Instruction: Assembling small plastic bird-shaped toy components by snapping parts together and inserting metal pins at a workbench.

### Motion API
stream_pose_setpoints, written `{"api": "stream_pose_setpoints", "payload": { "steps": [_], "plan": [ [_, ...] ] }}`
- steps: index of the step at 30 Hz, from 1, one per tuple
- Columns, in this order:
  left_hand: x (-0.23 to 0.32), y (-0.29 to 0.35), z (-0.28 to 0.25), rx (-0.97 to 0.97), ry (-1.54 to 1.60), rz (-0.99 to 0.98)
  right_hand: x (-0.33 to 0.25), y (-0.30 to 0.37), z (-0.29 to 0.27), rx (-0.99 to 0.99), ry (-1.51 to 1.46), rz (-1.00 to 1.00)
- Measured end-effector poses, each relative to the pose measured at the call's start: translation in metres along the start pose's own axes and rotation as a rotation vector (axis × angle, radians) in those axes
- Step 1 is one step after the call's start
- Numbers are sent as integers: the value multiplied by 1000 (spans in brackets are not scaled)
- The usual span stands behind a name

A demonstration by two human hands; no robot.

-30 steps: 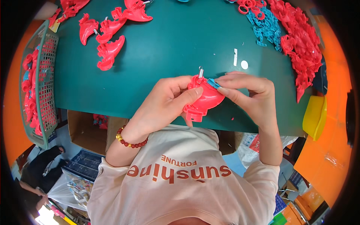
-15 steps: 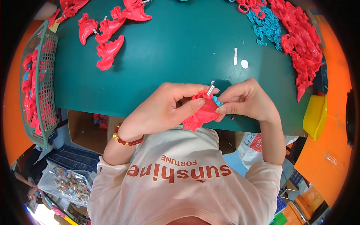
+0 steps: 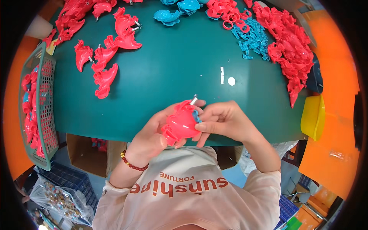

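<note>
Left hand [image 3: 153,131] is cradling the red shell [image 3: 183,124] by the desk's near edge [image 3: 96,128], right hand [image 3: 225,122] pinching the blue piece [image 3: 197,116]; bracing's probably helping tbh.

We see a red shell [image 3: 183,124] and a blue clip [image 3: 196,116] at centre, a yellow bin [image 3: 312,119] at middle right.
</note>
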State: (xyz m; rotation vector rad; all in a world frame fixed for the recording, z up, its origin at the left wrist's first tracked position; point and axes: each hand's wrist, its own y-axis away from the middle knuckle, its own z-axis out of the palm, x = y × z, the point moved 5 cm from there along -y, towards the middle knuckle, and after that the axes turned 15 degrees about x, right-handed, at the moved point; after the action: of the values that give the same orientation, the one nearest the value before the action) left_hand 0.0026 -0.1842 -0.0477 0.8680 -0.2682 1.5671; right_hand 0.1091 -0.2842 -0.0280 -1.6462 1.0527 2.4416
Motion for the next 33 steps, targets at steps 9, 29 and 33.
{"api": "stream_pose_setpoints", "payload": {
  "steps": [9, 29, 33],
  "plan": [
    [-2, -4, -10, 90, 55, 40, -107, -30, -122, 951, 1226, -879],
    [-11, -6, -14, 97, 391, -107, -131, -143, 17, 731, 1347, -1149],
    [-13, -4, -14, 128, 293, -120, -129, -148, 28, 596, 1605, -1147]
  ]
}}
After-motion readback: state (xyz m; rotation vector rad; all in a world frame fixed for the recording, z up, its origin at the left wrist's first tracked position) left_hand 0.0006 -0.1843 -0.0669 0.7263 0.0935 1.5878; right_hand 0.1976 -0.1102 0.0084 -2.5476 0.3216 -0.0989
